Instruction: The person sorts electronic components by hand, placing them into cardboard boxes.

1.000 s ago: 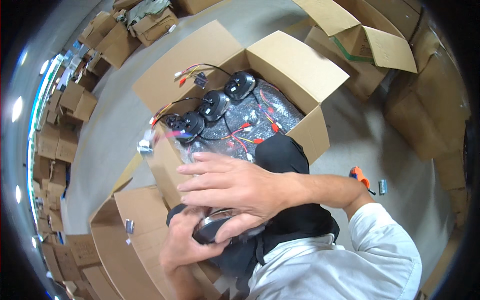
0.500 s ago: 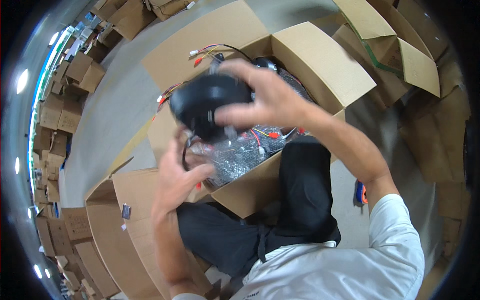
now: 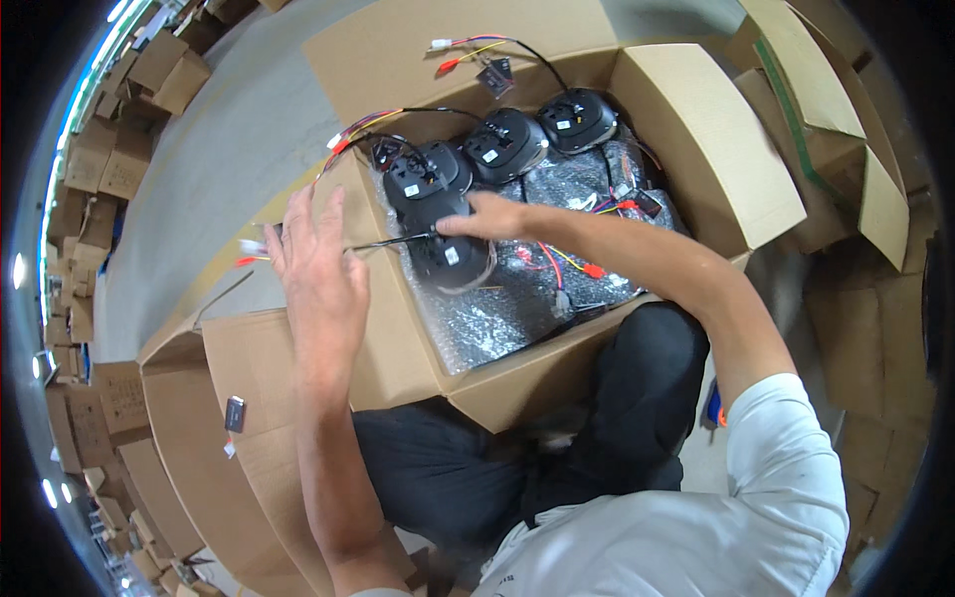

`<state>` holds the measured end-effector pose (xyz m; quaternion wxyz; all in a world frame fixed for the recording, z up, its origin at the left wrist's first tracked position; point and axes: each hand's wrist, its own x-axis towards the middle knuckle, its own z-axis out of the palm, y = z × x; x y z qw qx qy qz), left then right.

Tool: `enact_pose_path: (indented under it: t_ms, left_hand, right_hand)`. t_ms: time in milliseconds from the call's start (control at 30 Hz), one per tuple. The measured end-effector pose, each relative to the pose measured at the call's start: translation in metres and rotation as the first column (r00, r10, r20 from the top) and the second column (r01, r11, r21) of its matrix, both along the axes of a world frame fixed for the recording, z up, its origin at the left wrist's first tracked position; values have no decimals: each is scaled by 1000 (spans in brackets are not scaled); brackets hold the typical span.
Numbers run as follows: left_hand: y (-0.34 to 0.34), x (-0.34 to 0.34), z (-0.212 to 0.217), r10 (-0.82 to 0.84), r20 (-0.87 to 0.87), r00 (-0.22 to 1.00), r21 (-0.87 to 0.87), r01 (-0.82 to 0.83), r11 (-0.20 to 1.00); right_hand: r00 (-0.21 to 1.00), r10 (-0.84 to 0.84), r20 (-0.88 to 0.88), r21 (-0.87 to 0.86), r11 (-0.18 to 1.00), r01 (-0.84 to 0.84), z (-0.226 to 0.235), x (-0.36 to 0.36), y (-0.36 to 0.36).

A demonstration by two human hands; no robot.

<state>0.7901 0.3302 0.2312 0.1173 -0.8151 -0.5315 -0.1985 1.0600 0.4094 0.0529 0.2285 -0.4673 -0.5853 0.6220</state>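
Observation:
A black rounded housing with a cable lies on bubble wrap inside an open cardboard box, at its left side. My right hand grips this housing by its far right part, thumb on top and other fingers mostly hidden. Its black cable runs left to my left hand, which is open with fingers stretched over the box's left flap. White and red connectors at the cable's end show just beyond those fingers. Three more such housings sit in a row along the far side.
Coloured leads with plugs lie on the bubble wrap. Cables from the far housings hang over the box's flaps. Another open carton stands at the left, with a small dark tag on it. More cartons stand at the right.
The housing that was held up over the box now rests on the bubble wrap. My right hand has come down with it; my left hand has moved left and up, with its fingers spread.

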Motion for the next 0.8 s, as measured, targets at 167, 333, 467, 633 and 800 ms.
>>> enact_pose_path:
  t_ms: [167,333,467,633,800]
  left_hand:
    - [-7,-5,1,33,-25,999,-61,-34,998]
    - [-5,-14,-2,-12,-65,998,-30,10,999]
    - [-9,0,-11,-87,7,996,-17,87,996]
    - [-39,-55,12,-110,357,927,23,109,994]
    - [-87,-217,101,-50,286,957,195,-7,981]
  right_hand:
    - [912,73,405,-32,997,-65,-38,-32,9]
    - [777,-27,629,132,989,-72,-34,-44,0]
    - [564,-7,826,193,943,-270,-30,-22,14]
    - [595,-23,803,342,836,-429,-6,-32,-24]
    - [691,215,690,310,775,-551,69,28,-95]
